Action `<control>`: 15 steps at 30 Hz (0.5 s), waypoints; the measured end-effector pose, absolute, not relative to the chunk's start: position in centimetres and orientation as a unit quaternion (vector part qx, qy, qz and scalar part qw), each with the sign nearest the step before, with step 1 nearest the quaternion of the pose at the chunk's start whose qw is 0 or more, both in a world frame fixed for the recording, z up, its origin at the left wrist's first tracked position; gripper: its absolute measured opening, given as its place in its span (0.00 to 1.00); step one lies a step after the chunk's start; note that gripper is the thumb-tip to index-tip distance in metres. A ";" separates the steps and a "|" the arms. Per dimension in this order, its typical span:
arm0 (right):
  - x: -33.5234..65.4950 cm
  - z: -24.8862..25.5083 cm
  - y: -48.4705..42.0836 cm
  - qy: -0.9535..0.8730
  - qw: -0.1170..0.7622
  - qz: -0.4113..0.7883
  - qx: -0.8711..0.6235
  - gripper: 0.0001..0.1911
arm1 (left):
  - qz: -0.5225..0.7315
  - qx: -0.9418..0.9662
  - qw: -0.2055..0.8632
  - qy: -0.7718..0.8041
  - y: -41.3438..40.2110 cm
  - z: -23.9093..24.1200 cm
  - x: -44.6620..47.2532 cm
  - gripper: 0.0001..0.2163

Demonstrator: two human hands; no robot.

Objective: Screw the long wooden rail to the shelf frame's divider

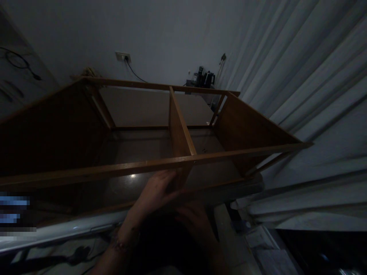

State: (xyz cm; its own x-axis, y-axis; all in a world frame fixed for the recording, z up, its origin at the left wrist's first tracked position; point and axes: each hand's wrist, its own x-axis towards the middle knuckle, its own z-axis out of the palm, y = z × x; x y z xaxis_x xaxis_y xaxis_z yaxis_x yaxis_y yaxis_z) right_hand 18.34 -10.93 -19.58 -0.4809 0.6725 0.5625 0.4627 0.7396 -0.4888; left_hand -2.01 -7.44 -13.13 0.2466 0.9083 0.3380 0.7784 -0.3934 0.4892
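Observation:
A wooden frame (120, 167) with side panels and a middle divider (181, 124) stands in front of me. Below its front rail, my left hand (157, 191) reaches to the divider's lower front, thumb spread from the fingers. Whether it touches the wood I cannot tell. My right hand (195, 221) is lower and to the right, close to my body, dark and smeared, so its fingers are unclear. A bracelet (122, 244) circles my left wrist.
A pale curtain (315, 76) hangs along the right. Behind the frame, a black kettle (209, 78) stands near the wall, and a wall socket (123, 57) has a black cable plugged in. At lower right lie flat pale items (272, 254). A pale bar (77, 226) runs below the frame's front.

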 end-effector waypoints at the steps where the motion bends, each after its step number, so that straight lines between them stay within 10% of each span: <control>1: 18.4 -19.6 -10.9 -0.850 0.388 0.133 -0.331 0.11 | 0.294 0.781 0.111 0.539 -7.5 -13.1 -2.0 0.16; 15: 16.3 -22.4 -11.2 -0.785 0.519 0.097 -0.323 0.06 | 0.302 0.784 0.124 0.528 -7.4 -13.2 -2.1 0.17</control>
State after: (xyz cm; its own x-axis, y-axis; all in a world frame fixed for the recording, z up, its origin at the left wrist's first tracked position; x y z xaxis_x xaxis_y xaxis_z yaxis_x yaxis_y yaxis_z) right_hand 16.32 -11.18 -22.39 -0.2524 0.6083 0.7525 0.4059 0.7725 -0.4883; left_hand -2.10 -7.44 -13.16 0.2599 0.9024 0.3438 0.7529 -0.4123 0.5130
